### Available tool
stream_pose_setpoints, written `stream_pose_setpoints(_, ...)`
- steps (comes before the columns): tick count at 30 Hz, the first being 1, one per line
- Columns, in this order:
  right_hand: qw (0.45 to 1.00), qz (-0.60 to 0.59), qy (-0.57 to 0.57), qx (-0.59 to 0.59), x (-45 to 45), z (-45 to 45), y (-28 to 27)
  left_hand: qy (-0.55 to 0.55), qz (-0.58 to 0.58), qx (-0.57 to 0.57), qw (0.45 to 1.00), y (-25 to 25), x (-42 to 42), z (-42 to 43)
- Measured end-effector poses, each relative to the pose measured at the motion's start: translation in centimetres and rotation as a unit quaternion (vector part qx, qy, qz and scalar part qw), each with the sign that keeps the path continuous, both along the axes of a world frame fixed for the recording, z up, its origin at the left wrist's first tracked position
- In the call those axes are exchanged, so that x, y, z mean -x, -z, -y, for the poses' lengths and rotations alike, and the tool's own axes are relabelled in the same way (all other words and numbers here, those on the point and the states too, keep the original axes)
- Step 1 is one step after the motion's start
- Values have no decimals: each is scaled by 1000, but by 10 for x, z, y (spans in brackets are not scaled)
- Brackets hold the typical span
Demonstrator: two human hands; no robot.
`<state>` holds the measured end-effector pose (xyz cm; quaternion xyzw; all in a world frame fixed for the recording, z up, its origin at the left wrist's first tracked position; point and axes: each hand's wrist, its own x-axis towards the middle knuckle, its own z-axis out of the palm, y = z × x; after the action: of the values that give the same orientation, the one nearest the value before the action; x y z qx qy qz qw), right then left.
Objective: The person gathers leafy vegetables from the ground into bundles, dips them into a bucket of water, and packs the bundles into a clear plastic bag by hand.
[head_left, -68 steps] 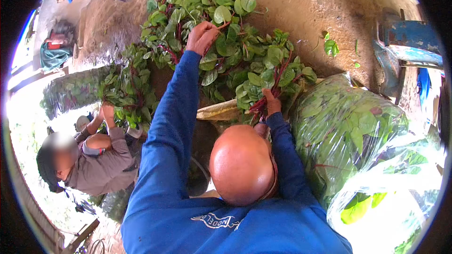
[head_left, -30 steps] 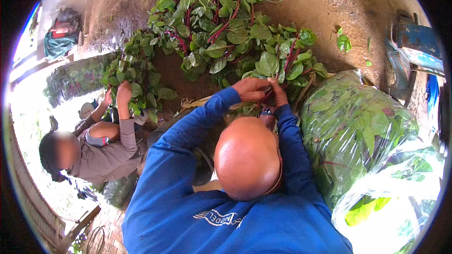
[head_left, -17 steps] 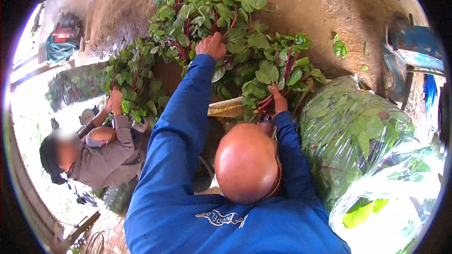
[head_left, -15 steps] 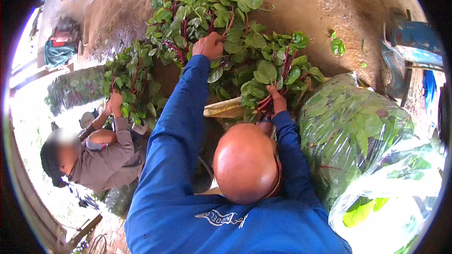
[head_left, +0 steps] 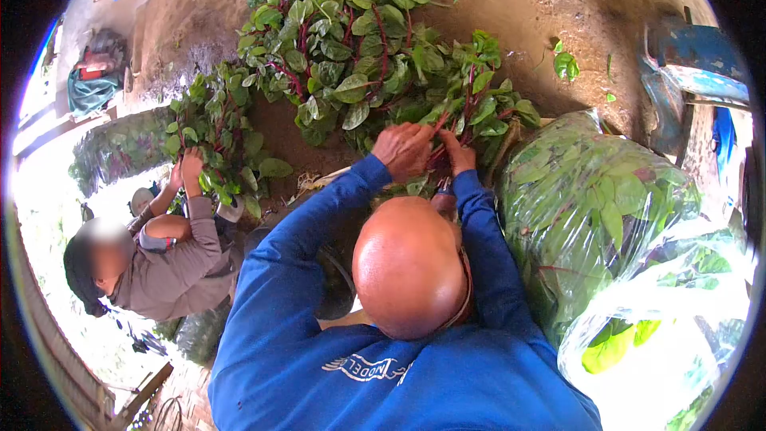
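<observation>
My left hand (head_left: 405,150), in a blue sleeve, pinches a red stem at the near edge of the leafy pile (head_left: 351,48). Right beside it, my right hand (head_left: 459,153) is closed round the red stems of a leafy bunch (head_left: 479,100), whose leaves point away from me. The two hands are almost touching, and the stem ends are partly hidden behind the fingers. Leaves of the pile lie just beyond both hands, green with dark red stems.
At the left a co-worker (head_left: 171,271) holds greens over another leafy heap (head_left: 215,124). A clear plastic bag of leaves (head_left: 598,207) stands close on my right. Loose leaves (head_left: 566,65) lie on the brown floor (head_left: 511,0). A blue object (head_left: 702,52) is at the far right.
My left hand has come back from the middle of the pile to beside my right hand. My right hand still holds the bunch.
</observation>
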<state>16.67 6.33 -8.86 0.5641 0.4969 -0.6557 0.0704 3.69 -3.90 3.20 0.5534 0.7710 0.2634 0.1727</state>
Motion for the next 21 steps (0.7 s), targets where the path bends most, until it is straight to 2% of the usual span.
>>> stream_pose_setpoints(2, 999, 6, 10, 37, 0, -1, -13, -34, 45, -4, 998, 7, -11, 1)
stream_pose_setpoints(4, 991, -124, 38, 23, -3, 0, -22, -100, 170, 111, 974, 2, -9, 1)
stream_pose_setpoints(8, 979, -189, 61, 37, 2, 3, -26, -98, 186, 116, 971, 8, -2, 6)
stream_pose_setpoints(10, 969, -159, 95, 165, 0, 6, -21, -9, 142, 93, 985, 8, -6, 4)
stream_pose_setpoints(11, 969, -159, 93, 167, 3, 10, -17, -11, 142, 95, 985, 8, -9, 3)
stream_pose_setpoints(13, 927, -238, 185, 223, 14, 17, -22, 60, 131, 83, 986, -3, -13, -2)
stream_pose_setpoints(14, 912, -196, 160, 322, 7, 9, -28, 85, 115, 50, 988, 0, -14, -3)
stream_pose_setpoints(17, 912, -258, 168, 271, 2, 1, -78, 125, 97, 34, 987, 3, -10, -6)
stream_pose_setpoints(18, 912, -258, 169, 271, -1, -1, -63, 125, 98, 34, 987, 1, -6, -9)
stream_pose_setpoints(20, 843, -286, 161, 426, -12, -7, -13, 211, 144, 101, 962, -9, 6, -14)
stream_pose_setpoints(21, 843, -286, 161, 426, -15, -6, -8, 210, 144, 101, 962, -8, 12, -13)
